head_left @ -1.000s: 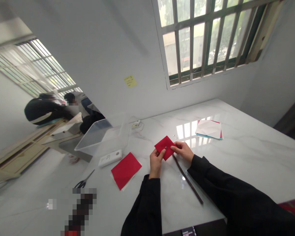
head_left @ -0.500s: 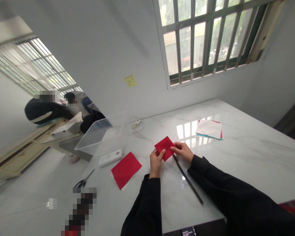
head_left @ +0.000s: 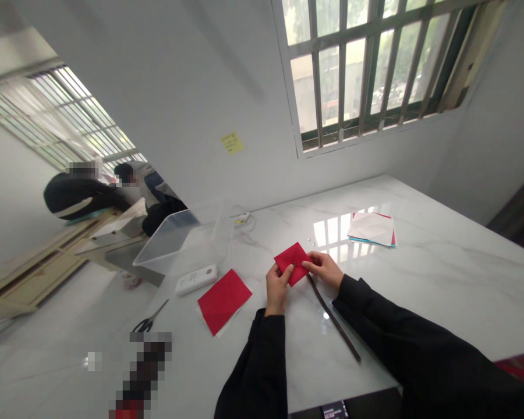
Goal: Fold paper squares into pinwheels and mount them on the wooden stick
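Left hand (head_left: 277, 288): closed, pinching red paper square (head_left: 291, 262) at near-left edge.
Right hand (head_left: 325, 270): closed, pinching right corner, paper held flat.
Desk (head_left: 441, 273): dark strip (head_left: 334, 326) just nearer.

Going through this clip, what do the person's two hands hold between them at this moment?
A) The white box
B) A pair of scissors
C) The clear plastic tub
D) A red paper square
D. The left hand and right hand grasp the red paper square between them, while the scissors lie apart on the table.
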Action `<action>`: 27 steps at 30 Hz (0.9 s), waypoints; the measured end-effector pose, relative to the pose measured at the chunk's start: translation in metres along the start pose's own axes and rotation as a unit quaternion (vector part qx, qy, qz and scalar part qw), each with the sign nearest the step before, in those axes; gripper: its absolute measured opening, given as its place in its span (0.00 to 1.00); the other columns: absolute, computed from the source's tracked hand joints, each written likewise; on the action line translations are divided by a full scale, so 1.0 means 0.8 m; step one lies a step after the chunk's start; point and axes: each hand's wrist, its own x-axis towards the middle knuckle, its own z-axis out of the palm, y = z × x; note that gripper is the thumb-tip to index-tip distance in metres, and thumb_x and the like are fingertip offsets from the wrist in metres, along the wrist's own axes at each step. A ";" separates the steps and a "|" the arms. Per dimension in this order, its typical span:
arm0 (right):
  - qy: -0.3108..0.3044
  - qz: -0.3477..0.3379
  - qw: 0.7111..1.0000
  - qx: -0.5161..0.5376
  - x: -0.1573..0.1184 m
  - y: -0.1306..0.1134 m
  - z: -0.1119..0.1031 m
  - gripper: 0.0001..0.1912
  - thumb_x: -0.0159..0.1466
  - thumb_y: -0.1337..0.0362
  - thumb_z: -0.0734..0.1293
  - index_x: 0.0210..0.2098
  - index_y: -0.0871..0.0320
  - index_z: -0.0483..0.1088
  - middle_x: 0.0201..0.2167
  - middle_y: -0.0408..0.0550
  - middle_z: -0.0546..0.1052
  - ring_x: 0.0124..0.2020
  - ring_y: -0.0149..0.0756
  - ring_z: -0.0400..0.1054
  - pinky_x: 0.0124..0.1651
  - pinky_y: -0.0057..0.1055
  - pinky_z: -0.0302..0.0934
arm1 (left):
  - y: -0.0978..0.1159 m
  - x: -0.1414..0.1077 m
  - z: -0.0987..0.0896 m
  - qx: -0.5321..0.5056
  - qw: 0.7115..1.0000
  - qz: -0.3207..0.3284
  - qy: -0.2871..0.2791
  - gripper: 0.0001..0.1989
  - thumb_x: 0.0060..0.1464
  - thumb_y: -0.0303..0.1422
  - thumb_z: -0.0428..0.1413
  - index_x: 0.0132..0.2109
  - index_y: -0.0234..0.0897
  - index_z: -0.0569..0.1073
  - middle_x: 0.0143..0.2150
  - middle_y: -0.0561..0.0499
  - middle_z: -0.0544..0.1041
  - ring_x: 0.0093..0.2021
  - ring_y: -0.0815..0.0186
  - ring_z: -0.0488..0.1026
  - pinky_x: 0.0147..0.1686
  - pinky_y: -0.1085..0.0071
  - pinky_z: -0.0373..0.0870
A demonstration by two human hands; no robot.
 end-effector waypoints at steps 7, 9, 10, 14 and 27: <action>0.132 -0.176 0.952 -0.215 -0.015 -0.027 -0.002 0.10 0.64 0.56 0.69 0.42 0.53 0.76 0.33 0.49 0.74 0.34 0.40 0.65 0.41 0.38 0.63 | 0.000 -0.001 0.001 0.008 1.000 -0.006 0.002 0.23 0.44 0.39 0.69 0.45 0.32 0.78 0.41 0.43 0.83 0.40 0.57 0.79 0.45 0.62 0.74; 0.146 -0.211 0.935 -0.247 -0.017 -0.031 -0.001 0.09 0.65 0.58 0.68 0.43 0.52 0.77 0.33 0.50 0.74 0.38 0.43 0.66 0.46 0.41 0.63 | 0.000 -0.001 0.001 0.014 1.000 -0.003 0.001 0.23 0.44 0.40 0.69 0.46 0.32 0.79 0.41 0.43 0.83 0.40 0.57 0.79 0.45 0.62 0.74; 0.153 -0.225 0.928 -0.255 -0.018 -0.032 0.000 0.10 0.65 0.58 0.68 0.44 0.52 0.77 0.35 0.51 0.74 0.40 0.45 0.66 0.48 0.42 0.63 | 0.000 -0.001 0.000 0.017 1.000 -0.001 0.001 0.23 0.44 0.40 0.69 0.46 0.31 0.79 0.41 0.43 0.83 0.39 0.58 0.79 0.44 0.63 0.74; 0.125 -0.241 0.924 -0.270 -0.018 -0.031 0.003 0.08 0.66 0.59 0.67 0.42 0.52 0.78 0.35 0.51 0.74 0.41 0.45 0.66 0.49 0.41 0.62 | -0.002 -0.001 -0.001 0.036 0.999 0.011 0.000 0.23 0.44 0.40 0.69 0.46 0.31 0.79 0.40 0.44 0.83 0.39 0.59 0.79 0.43 0.65 0.74; -0.062 -0.153 0.949 -0.268 -0.012 -0.034 -0.017 0.11 0.63 0.55 0.69 0.32 0.55 0.80 0.21 0.43 0.74 0.22 0.31 0.59 0.30 0.30 0.53 | -0.019 0.014 -0.015 0.077 0.992 0.026 0.091 0.20 0.45 0.39 0.67 0.45 0.32 0.78 0.39 0.44 0.82 0.37 0.60 0.78 0.41 0.66 0.73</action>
